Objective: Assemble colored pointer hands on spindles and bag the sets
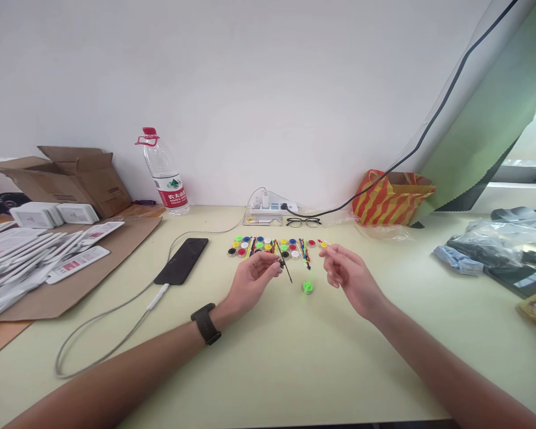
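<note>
Our forearms [138, 366] reach over a table [268, 369]; our left hand [254, 283] pinches a black stick [286, 269]; our right hand [352, 279] curls loosely, apparently holding nothing; one green disc [307, 288] sits between them; other discs [311, 243] already lie grouped beyond; stick and green disc are outside that group.

Pale yellow table [268, 369]: cardboard sheet [125, 256] at left; phone [181, 261] right of it; coloured discs [267, 246] far middle, green disc [307, 288] nearer; glasses [304, 221] beyond; striped bag [395, 202] far right.

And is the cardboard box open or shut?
Open. The cardboard box has one top flap sticking up and another spread out to the side.
</note>
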### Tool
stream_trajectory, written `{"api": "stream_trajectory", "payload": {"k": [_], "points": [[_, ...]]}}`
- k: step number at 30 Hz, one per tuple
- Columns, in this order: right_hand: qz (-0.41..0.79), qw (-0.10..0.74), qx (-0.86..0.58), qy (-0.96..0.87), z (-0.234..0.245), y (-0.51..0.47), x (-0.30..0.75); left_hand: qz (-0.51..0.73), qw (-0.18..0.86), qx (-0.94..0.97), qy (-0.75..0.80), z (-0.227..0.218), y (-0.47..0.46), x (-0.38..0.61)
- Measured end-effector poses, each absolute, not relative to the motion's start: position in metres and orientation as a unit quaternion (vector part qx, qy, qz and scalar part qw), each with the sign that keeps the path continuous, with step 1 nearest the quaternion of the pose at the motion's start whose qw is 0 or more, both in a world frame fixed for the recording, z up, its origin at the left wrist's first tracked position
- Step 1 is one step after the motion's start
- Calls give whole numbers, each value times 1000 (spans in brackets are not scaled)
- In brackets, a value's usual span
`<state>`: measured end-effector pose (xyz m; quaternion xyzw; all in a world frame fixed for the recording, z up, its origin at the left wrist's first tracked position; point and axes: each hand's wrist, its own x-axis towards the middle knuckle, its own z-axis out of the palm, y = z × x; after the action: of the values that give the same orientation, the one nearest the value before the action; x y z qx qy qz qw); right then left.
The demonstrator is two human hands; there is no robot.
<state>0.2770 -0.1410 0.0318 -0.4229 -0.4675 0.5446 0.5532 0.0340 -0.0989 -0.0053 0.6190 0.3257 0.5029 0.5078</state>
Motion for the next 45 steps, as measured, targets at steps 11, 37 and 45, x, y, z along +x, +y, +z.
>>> {"api": "stream_trajectory", "payload": {"k": [11, 37, 45], "points": [[388, 484, -428, -657, 22, -151, 265, 504, 514, 618, 315, 2, -105, 36], [390, 522, -451, -610, 27, -156, 265, 439, 526, 670, 284, -2, -116, 36], [389, 508, -442, -629, 30, -154, 269, 465, 483, 673, 313, -10, -108, 36]]}}
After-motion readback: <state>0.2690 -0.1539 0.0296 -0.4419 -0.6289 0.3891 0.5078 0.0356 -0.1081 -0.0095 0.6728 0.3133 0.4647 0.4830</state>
